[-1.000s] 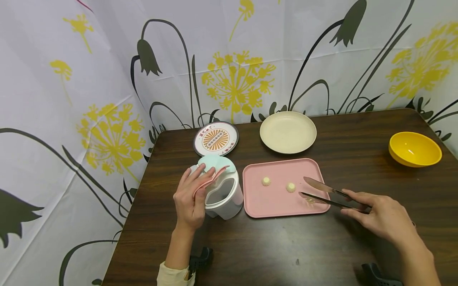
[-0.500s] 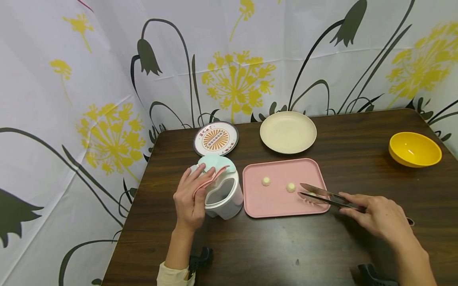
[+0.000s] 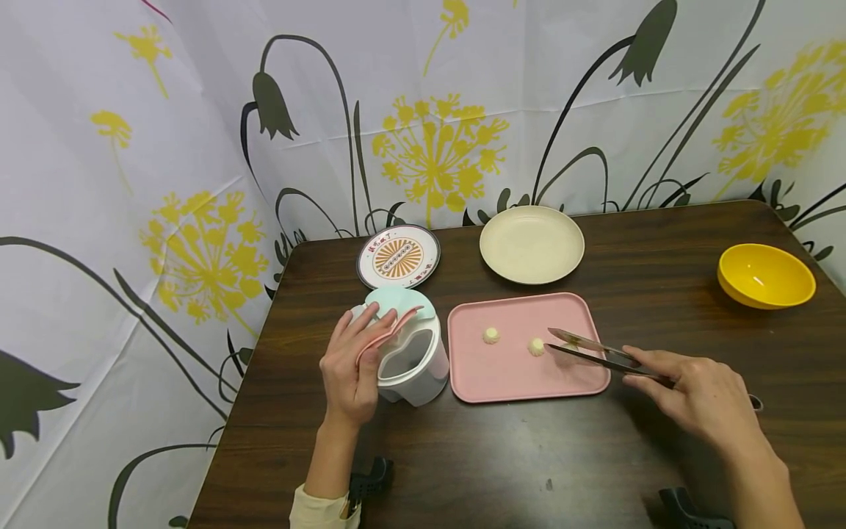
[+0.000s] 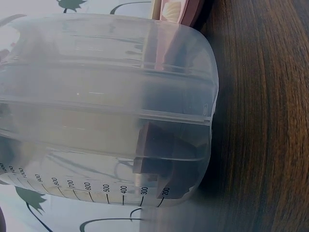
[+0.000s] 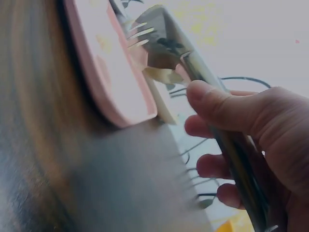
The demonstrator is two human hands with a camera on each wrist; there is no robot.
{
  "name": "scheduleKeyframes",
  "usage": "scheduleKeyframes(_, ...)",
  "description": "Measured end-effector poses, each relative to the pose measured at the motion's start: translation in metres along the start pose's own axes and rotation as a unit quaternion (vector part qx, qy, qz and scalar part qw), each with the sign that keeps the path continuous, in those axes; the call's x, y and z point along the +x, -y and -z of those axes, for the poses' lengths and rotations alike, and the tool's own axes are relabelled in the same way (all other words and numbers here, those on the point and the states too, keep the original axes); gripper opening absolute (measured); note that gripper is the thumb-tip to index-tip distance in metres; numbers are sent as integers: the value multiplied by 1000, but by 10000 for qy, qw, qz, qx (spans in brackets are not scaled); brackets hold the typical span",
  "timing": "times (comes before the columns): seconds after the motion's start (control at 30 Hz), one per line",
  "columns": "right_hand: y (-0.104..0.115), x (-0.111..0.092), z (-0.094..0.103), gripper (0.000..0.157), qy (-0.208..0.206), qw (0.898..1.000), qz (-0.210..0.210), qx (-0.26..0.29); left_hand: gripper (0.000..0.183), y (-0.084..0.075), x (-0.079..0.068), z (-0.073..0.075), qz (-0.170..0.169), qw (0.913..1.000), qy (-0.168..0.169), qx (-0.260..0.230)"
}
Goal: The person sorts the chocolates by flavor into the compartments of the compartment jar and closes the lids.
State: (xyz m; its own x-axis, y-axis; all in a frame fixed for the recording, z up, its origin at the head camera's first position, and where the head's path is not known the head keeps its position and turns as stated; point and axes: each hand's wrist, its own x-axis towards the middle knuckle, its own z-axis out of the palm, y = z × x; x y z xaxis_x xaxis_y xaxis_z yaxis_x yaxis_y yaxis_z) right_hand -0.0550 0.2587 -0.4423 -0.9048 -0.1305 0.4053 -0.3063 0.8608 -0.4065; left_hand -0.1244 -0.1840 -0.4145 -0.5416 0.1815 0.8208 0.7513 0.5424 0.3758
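My left hand (image 3: 352,375) holds a raised pink lid (image 3: 383,339), with the thumb at its near edge. The lid belongs to a translucent storage canister (image 3: 436,375), whose mint lid (image 3: 396,300) lies down at the back. Measuring marks run along the canister wall (image 4: 111,130). My right hand (image 3: 697,389) grips metal tongs (image 3: 598,361), one end fork-like in the right wrist view, low over the pink tray (image 3: 476,378). A small pale piece (image 3: 572,346) shows between the tong ends; whether it is clamped I cannot tell. Two cream swirled pieces (image 3: 537,347) lie left of the tongs.
Behind the tray stands a cream plate (image 3: 532,245), and a patterned plate (image 3: 399,257) sits behind the canister. A yellow bowl (image 3: 765,275) is at the far right. Everything rests on a dark wooden table (image 3: 496,463) against a flowered cloth (image 3: 198,110).
The tongs have moved slightly left and away from me over the tray, and the pale piece between their ends shows farther back. My left hand and the lid have not moved.
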Motion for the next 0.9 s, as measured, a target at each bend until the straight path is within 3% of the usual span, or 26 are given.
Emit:
scheduleKeyframes(0.17, 12, 11, 3, 48, -655, 9955, 642, 238, 44, 0, 0, 0, 17, 10000, 6, -17)
scheduleKeyframes(0.27, 26, 21, 4, 40, -1108, 9866, 1128, 404, 44, 1, -1, 0, 31, 10000, 7, -24)
scheduleKeyframes(0.4, 49, 35, 4, 47, -1471, 9726, 1671, 672, 44, 1, -1, -1, 41, 10000, 5, -14)
scheduleKeyframes(0.67, 92, 60, 2, 43, -1487, 9551, 2252, 1223, 44, 1, -1, -1, 11, 10000, -9, -65)
scheduleKeyframes(0.9, 117, 72, -13, 36, -1306, 9449, 2645, 1420, 46, 0, 0, -1, 28, 10000, -49, -46)
